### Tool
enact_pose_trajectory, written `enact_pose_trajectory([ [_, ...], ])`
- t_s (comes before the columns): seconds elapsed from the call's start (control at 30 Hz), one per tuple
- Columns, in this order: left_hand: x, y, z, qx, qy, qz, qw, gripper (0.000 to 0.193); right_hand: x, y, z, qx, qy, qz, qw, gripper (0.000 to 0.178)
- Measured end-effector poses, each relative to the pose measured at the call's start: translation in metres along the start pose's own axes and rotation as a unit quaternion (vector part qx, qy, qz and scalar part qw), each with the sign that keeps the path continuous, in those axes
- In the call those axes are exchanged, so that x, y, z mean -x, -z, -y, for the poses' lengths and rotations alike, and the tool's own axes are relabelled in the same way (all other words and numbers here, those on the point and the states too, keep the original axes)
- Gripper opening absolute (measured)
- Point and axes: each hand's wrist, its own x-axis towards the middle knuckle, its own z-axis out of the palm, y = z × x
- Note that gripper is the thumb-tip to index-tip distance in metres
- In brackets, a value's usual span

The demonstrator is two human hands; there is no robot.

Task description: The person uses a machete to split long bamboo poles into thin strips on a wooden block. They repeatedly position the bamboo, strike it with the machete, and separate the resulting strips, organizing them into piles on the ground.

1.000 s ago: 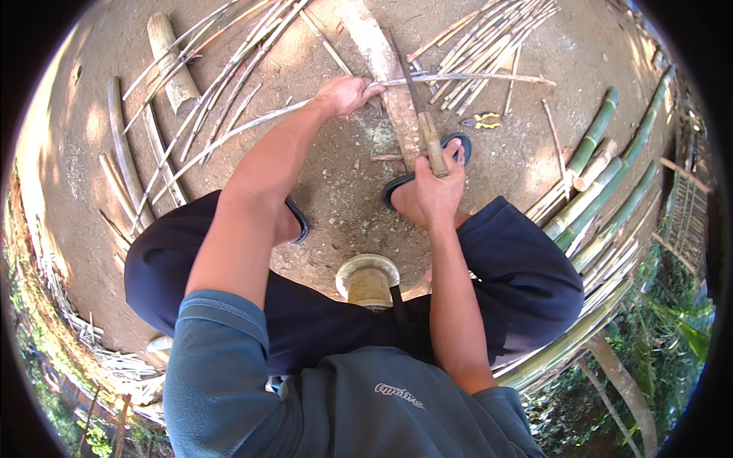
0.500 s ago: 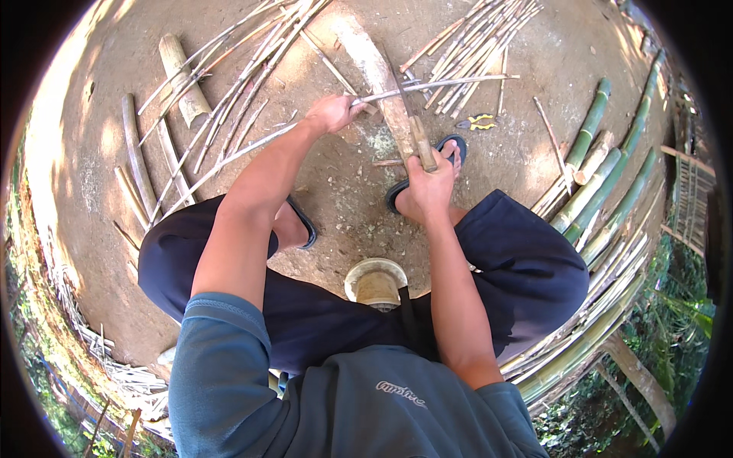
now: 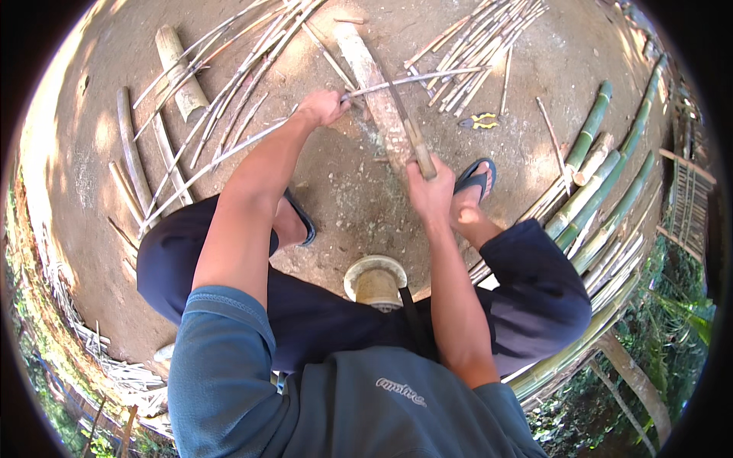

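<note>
My left hand [image 3: 324,108] is closed round a long thin bamboo stick [image 3: 256,138], which runs from beside my left knee up across a wooden log [image 3: 357,53] on the ground. In my right hand [image 3: 429,191] is the wooden handle of a machete [image 3: 417,143]. Its dark blade points away from me along the log and meets the stick where it crosses the wood. I cannot tell whether the edge has cut into it. The stick's far end sticks out to the right of the log.
Loose bamboo sticks [image 3: 489,47] lie far right, with yellow-and-black pliers [image 3: 479,121] nearer. More long sticks [image 3: 252,65] and a short thick log [image 3: 180,72] are at left. Green bamboo poles [image 3: 588,126] line the right side. A pale round-rimmed object [image 3: 376,278] stands between my legs.
The bamboo stick has slid left, so less of it shows beyond the log. My right foot has moved out to the right, away from the log. Both hands keep their hold.
</note>
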Motion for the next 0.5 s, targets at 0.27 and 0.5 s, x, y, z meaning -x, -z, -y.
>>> enact_pose_trajectory([
  [0.27,-0.054,0.013,-0.023,0.043,0.038,-0.051,0.997,0.055,-0.016,-0.007,-0.026,-0.063,-0.005,-0.044,0.997,0.014],
  [0.5,-0.071,0.005,-0.025,0.044,0.124,-0.07,0.989,0.073,-0.026,-0.01,-0.038,-0.024,0.0,-0.023,0.999,0.013],
])
